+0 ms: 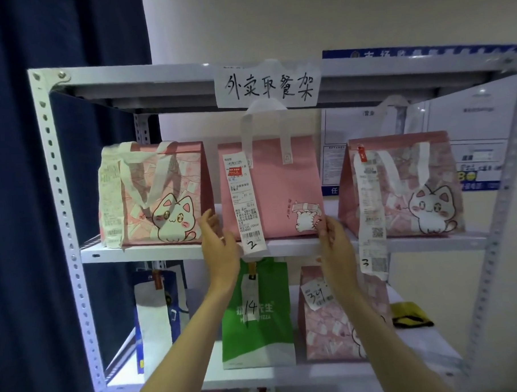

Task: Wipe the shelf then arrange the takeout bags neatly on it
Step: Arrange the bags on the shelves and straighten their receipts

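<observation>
Three pink takeout bags stand in a row on the upper shelf board [165, 251]: a cat-print bag [159, 194] at left, a plain pink bag [276, 189] in the middle with a long receipt marked 2 [245, 202], and a cat-print bag [405, 186] at right with a receipt marked 3. My left hand [219, 242] is open beside the middle bag's lower left corner. My right hand [333, 240] touches its lower right corner with straight fingers.
On the lower shelf stand a blue-and-white bag [156, 316], a green bag tagged 14 [256, 314] and a pink cat-print bag [331, 320]; a yellow cloth [410, 315] lies at its right. White perforated posts frame the rack. A dark curtain hangs at left.
</observation>
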